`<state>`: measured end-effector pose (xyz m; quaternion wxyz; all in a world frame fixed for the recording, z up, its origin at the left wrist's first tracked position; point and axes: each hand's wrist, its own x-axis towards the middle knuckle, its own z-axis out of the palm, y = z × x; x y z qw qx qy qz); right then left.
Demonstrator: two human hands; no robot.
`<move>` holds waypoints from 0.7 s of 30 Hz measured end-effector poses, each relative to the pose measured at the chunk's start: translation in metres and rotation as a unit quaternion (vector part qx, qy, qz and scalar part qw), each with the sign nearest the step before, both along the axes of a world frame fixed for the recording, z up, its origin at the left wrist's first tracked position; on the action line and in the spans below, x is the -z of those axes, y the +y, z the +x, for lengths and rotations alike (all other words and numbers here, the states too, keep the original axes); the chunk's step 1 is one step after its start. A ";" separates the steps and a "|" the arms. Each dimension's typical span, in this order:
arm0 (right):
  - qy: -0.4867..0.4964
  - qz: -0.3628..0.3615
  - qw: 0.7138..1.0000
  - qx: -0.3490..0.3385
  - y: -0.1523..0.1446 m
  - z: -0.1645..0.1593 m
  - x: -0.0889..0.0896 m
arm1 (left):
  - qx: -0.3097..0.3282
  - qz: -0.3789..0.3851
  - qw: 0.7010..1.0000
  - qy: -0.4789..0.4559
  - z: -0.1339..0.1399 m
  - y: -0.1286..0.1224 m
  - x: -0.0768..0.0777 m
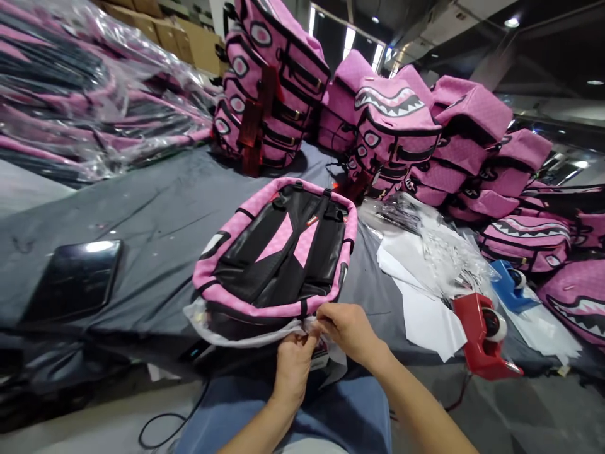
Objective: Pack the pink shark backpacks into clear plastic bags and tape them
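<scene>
A pink and black backpack (278, 252) lies on the cloth-covered table in front of me, its straps and back panel facing up. A strip of thin white plastic bag (246, 340) shows along its near edge. My left hand (293, 366) pinches the plastic just below the backpack's near edge. Beside it, my right hand (344, 325) has its fingers closed on the same plastic, close to the pink rim. The fingertips of both hands nearly meet, and a printed label partly shows beneath them.
Stacked pink backpacks (278, 82) and more pink bags (397, 120) stand at the back. A red tape dispenser (484, 340), a blue tape dispenser (513, 287) and white papers (425, 309) lie right. At left are a dark tablet (78, 277) and plastic-wrapped bags (94, 107).
</scene>
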<state>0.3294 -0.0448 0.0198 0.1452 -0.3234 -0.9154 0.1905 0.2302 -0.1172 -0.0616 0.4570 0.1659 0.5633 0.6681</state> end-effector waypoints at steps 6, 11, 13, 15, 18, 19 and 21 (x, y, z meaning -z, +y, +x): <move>-0.094 0.091 0.991 0.038 0.000 -0.009 0.004 | 0.020 0.022 0.999 -0.028 -0.001 -0.005 0.005; -0.070 0.046 0.995 0.048 0.000 -0.003 -0.001 | 0.026 0.019 0.997 -0.069 -0.001 -0.008 0.014; -0.026 -0.014 0.999 0.044 -0.001 0.002 0.001 | 0.018 0.017 0.995 -0.101 -0.001 -0.007 0.014; 0.040 -0.099 0.993 0.042 -0.001 0.006 0.007 | 0.013 0.027 0.991 -0.131 -0.001 -0.005 0.011; 0.131 -0.212 0.967 0.060 -0.002 0.005 0.023 | 0.000 0.037 0.988 -0.149 -0.002 -0.004 0.005; 0.150 -0.237 0.957 0.068 -0.003 0.003 0.029 | -0.005 0.037 0.988 -0.147 -0.003 -0.004 0.004; 0.173 -0.264 0.946 0.079 -0.003 -0.002 0.037 | -0.014 0.032 0.990 -0.137 -0.003 -0.003 0.004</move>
